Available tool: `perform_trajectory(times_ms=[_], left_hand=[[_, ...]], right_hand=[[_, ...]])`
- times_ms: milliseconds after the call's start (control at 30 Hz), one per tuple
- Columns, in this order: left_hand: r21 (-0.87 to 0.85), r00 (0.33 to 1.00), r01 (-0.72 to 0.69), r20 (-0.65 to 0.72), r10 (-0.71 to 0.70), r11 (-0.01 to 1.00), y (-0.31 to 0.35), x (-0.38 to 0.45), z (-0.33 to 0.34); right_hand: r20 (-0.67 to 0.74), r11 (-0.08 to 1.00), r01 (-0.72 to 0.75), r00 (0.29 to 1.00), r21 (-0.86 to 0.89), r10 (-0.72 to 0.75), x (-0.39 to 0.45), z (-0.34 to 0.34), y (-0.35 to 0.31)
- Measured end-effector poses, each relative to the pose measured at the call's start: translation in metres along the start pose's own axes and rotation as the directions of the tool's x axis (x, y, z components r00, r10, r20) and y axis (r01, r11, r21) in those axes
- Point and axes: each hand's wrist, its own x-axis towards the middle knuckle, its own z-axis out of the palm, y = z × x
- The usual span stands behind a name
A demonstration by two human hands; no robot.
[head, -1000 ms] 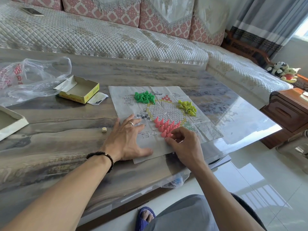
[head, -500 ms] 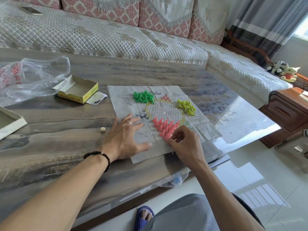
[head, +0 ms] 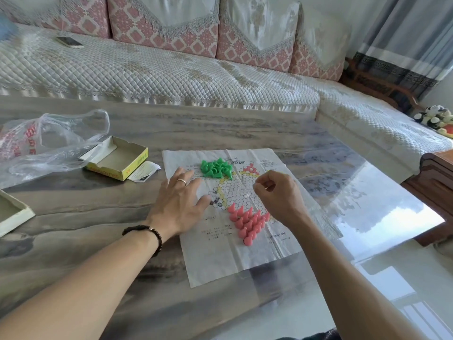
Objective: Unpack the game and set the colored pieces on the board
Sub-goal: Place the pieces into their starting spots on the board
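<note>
Left hand (head: pixel 180 204) lay flat, fingers spread, pressing the paper board (head: pixel 235 253); right hand (head: pixel 277 192) hovered above it, fingers curled, contents not discernible.

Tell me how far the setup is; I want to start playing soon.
Done: box emptied, board unfolded, pink pieces standing in their corner. In hand: right hand reaches toward the far side; left hand rests on the sheet. Left: green pieces lie heaped.
</note>
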Motion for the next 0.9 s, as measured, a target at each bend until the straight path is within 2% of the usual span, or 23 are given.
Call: perform_trajectory(times_ms=[100, 200, 333, 467, 700, 900], left_hand=[[0.189, 0.998, 0.068, -0.014, -0.066, 0.98, -0.009, 0.018, 0.008], [0.261, 0.993, 0.117, -0.026, -0.114, 0.958, -0.016, 0.025, 0.017], [0.276, 0.987, 0.159, -0.079, -0.143, 0.948, -0.025, 0.023, 0.018], [0.269, 0.988, 0.151, -0.056, -0.141, 0.951, -0.028, 0.017, 0.018], [0.252, 0.986, 0.161, -0.091, -0.143, 0.954, -0.026, 0.013, 0.016], [0.237, 0.984, 0.174, -0.088, -0.158, 0.956, -0.023, 0.013, 0.013]], right_hand=[[0.087, 0.999, 0.029, 0.996, -0.034, -0.026, 0.028, 0.012, 0.002], [0.166, 0.997, 0.051, 0.985, -0.05, -0.042, 0.054, 0.025, 0.003], [0.22, 0.995, 0.063, 0.974, -0.08, -0.044, 0.078, 0.044, 0.001], [0.269, 0.989, 0.032, 0.963, -0.147, 0.009, 0.086, 0.058, 0.003], [0.316, 0.993, 0.004, 0.948, -0.117, 0.034, 0.084, 0.056, 0.012], [0.317, 0.99, 0.068, 0.948, -0.122, -0.026, 0.085, 0.062, 0.014]])
